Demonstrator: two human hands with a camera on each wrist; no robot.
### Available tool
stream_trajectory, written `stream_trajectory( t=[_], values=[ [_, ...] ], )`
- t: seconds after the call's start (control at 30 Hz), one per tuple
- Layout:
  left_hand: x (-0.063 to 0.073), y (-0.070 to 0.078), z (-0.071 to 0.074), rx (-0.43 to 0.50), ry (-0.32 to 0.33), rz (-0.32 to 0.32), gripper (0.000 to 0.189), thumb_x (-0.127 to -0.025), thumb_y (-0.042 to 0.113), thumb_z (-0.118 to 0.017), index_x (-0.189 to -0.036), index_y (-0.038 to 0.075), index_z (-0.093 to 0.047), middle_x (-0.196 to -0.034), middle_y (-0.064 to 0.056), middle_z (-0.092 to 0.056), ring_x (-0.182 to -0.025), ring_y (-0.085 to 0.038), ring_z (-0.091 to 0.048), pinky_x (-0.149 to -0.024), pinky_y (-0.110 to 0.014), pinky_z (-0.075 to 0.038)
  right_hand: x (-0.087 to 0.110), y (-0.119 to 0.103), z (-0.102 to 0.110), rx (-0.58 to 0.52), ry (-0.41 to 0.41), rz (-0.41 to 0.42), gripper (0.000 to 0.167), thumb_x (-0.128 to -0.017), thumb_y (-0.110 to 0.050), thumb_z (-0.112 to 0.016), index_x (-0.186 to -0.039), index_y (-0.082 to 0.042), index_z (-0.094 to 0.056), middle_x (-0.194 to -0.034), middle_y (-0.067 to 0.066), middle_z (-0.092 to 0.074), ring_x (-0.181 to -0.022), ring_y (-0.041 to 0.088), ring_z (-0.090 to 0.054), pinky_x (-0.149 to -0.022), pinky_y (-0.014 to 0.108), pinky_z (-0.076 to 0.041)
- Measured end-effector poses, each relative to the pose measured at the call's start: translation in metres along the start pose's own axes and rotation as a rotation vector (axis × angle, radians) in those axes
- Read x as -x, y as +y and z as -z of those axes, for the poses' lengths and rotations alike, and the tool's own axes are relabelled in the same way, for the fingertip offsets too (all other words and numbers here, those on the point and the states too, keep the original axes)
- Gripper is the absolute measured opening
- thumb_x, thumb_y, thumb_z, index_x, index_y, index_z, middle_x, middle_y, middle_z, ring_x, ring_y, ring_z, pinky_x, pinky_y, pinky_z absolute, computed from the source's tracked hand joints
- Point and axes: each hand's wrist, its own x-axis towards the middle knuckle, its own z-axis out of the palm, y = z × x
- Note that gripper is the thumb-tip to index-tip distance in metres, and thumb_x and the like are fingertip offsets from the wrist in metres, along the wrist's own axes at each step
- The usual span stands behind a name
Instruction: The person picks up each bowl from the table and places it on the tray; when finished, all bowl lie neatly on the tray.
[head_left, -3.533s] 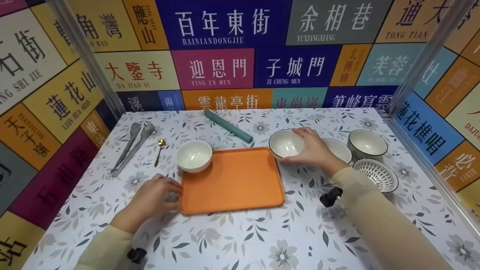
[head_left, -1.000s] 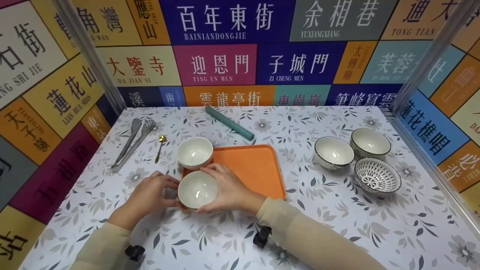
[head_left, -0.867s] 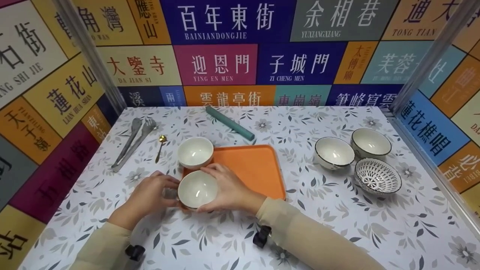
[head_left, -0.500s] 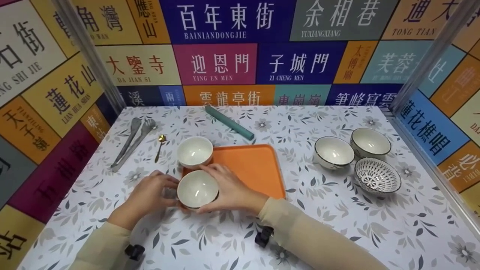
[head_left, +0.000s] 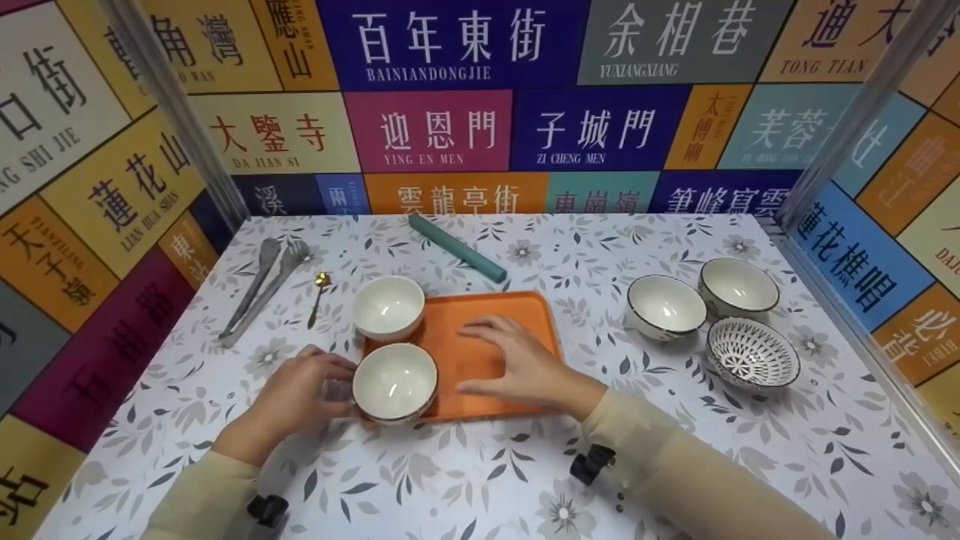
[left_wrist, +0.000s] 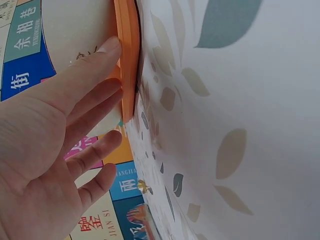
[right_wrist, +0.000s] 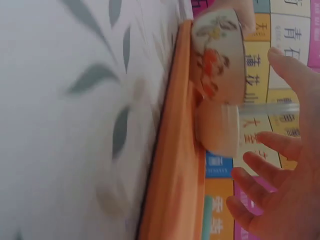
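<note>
On the left half of an orange tray (head_left: 499,367) stand two bowls, one behind the other. The rear one is a plain white bowl (head_left: 388,306); the front white bowl (head_left: 395,381) has a thin dark rim and, in the right wrist view, a painted orange-red pattern (right_wrist: 214,65) outside. My left hand (head_left: 304,390) is at the tray's left edge, fingers extended; in the left wrist view its fingertips (left_wrist: 111,47) touch or nearly touch the rim. Over the tray's right half, my right hand (head_left: 525,367) hovers with fingers spread, holding nothing, apart from the front bowl.
At right are two dark-rimmed bowls (head_left: 666,306) (head_left: 739,286) and a black-and-white patterned bowl (head_left: 754,352). A green stick (head_left: 457,247) lies behind the tray. At left lie grey tongs (head_left: 262,292) and a small gold spoon (head_left: 319,300). Sign-covered walls (head_left: 435,131) enclose the table.
My right hand carried the dark-rimmed bowl from right of the tray to its front left, then released it and drew back to the right. My left hand stayed by the tray's left edge.
</note>
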Motion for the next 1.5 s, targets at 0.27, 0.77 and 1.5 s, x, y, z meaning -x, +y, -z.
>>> stream_trajectory(
  t=[0.27,0.77,1.5],
  values=[
    [0.002,-0.002,0.001,0.010,-0.011,0.022,0.041,-0.070,0.026,-0.095,-0.107,0.013,-0.082,-0.118,0.000,-0.075,-0.110,-0.024,-0.060,-0.094,-0.049,-0.051,0.027,0.036,0.034,-0.031,0.070,-0.011,0.069,-0.082,-0.049,-0.085,-0.140,-0.017,-0.064,-0.152,0.004,-0.051,-0.144,0.030,-0.045,-0.119,0.058,-0.035],
    [0.002,-0.003,-0.003,0.002,-0.005,0.013,0.039,-0.071,0.026,-0.095,-0.106,0.015,-0.082,-0.117,0.002,-0.075,-0.109,-0.023,-0.061,-0.092,-0.048,-0.052,0.065,0.091,0.109,0.076,0.113,-0.068,0.071,-0.081,-0.035,-0.089,-0.142,-0.012,-0.062,-0.151,0.012,-0.052,-0.142,0.037,-0.043,-0.118,0.062,-0.033],
    [-0.001,0.001,-0.003,-0.001,-0.011,0.002,0.039,-0.070,0.026,-0.095,-0.106,0.015,-0.082,-0.118,0.002,-0.075,-0.109,-0.023,-0.060,-0.092,-0.048,-0.052,0.091,0.141,0.179,0.239,0.062,-0.238,0.093,-0.075,-0.051,-0.089,-0.147,-0.003,-0.054,-0.156,0.023,-0.045,-0.146,0.048,-0.036,-0.119,0.067,-0.025]
  ],
)
